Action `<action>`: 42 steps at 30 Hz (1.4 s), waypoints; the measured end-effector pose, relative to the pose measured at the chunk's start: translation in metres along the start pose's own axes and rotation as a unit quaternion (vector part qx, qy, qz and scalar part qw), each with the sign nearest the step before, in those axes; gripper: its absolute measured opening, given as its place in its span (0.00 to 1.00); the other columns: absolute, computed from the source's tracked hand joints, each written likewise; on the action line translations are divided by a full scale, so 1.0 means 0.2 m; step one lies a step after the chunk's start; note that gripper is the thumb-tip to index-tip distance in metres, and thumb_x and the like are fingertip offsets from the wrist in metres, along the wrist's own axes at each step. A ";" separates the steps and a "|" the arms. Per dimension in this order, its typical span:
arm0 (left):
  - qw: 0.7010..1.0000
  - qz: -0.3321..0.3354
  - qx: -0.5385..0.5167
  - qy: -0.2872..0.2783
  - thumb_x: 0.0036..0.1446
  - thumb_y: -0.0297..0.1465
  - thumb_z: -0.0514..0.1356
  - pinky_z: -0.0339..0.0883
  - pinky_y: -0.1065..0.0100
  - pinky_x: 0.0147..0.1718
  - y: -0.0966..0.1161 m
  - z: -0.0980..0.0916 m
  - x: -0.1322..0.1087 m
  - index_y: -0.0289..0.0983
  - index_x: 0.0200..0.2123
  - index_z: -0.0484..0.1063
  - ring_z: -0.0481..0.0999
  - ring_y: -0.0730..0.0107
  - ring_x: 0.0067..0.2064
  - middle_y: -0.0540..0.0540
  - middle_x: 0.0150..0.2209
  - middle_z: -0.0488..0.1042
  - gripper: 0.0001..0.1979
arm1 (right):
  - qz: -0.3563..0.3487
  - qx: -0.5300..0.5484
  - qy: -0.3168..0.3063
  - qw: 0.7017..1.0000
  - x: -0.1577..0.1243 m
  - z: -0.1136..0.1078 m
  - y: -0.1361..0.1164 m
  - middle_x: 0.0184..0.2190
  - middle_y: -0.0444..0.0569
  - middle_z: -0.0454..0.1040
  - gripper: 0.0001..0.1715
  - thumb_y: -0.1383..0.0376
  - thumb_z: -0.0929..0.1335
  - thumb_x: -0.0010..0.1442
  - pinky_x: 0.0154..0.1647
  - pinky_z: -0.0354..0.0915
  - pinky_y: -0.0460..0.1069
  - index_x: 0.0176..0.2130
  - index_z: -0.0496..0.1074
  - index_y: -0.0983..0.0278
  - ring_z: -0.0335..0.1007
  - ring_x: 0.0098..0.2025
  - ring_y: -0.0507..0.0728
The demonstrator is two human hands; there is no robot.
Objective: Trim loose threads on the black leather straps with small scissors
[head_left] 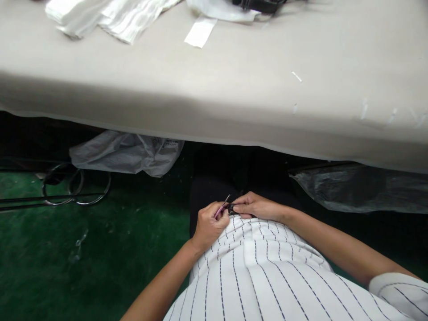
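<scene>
Both of my hands meet low in front of my waist, over dark trousers. My left hand [210,224] is closed around a slim tool [220,210] with a pinkish-purple handle and a thin pointed metal tip. The tip points up and to the right; its exact kind is unclear. Opposite it, my right hand [256,206] pinches a small dark object [230,208] between thumb and fingers. That object sits between the two hands, touching or nearly touching the left fingers, and is too small to name.
Ahead is a table with a pale cover [214,84], carrying folded white cloth [130,20], a white paper slip [200,32] and scraps. Beneath hang plastic bags, one whitish [130,154], one greyish [364,187]. Metal rings [95,203] and rods stand left above the green floor [110,263].
</scene>
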State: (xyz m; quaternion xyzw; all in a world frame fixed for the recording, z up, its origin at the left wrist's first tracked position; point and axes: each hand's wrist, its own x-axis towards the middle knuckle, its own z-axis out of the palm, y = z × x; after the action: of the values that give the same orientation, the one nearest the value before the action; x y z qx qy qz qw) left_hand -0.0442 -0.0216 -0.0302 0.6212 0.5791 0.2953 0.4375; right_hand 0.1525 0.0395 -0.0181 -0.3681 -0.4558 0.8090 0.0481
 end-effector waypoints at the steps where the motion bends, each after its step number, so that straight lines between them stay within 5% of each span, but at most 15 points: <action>1: 1.000 -0.012 -0.003 0.007 0.55 0.27 0.56 0.58 0.73 0.25 0.00 0.00 0.00 0.34 0.35 0.75 0.64 0.76 0.25 0.50 0.25 0.68 0.08 | 0.007 0.013 0.003 1.000 0.00 0.00 0.01 0.17 0.38 0.57 0.25 0.49 0.67 0.59 0.21 0.40 0.45 0.37 0.75 0.70 0.44 0.21 0.47; 9: 0.985 -0.134 -0.104 0.028 0.56 0.36 0.60 0.64 0.73 0.28 0.01 0.00 0.01 0.35 0.44 0.73 0.68 0.75 0.27 0.51 0.28 0.72 0.14 | 0.018 0.064 0.066 0.996 0.02 0.02 0.03 0.13 0.37 0.56 0.26 0.49 0.69 0.56 0.19 0.38 0.45 0.36 0.75 0.71 0.41 0.17 0.45; 16: 1.000 -0.024 0.013 -0.001 0.66 0.33 0.46 0.65 0.65 0.44 0.06 -0.07 -0.08 0.38 0.54 0.66 0.71 0.65 0.45 0.42 0.45 0.71 0.18 | 0.017 0.070 0.122 0.990 -0.02 0.05 -0.01 0.12 0.36 0.56 0.27 0.48 0.67 0.58 0.19 0.41 0.45 0.37 0.74 0.71 0.42 0.16 0.45; 21: 0.995 0.006 0.096 -0.029 0.66 0.32 0.47 0.66 0.68 0.38 0.06 -0.08 -0.12 0.37 0.56 0.63 0.71 0.66 0.39 0.43 0.39 0.69 0.18 | -0.001 0.067 0.146 0.987 -0.04 0.07 -0.03 0.12 0.36 0.54 0.26 0.48 0.67 0.58 0.18 0.38 0.45 0.36 0.73 0.71 0.40 0.17 0.46; 42: 0.997 0.006 0.081 -0.018 0.66 0.33 0.48 0.67 0.68 0.37 0.06 -0.03 -0.10 0.36 0.53 0.64 0.72 0.66 0.39 0.43 0.37 0.69 0.16 | -0.072 -0.027 0.186 0.980 -0.05 0.11 -0.03 0.15 0.38 0.56 0.27 0.47 0.64 0.60 0.18 0.44 0.44 0.33 0.73 0.69 0.45 0.18 0.46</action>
State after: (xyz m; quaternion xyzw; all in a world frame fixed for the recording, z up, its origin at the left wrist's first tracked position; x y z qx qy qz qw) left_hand -0.0475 -0.0391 -0.0141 0.6634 0.5896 0.2384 0.3943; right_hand 0.1443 0.0243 -0.0006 -0.4797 -0.4859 0.7080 0.1801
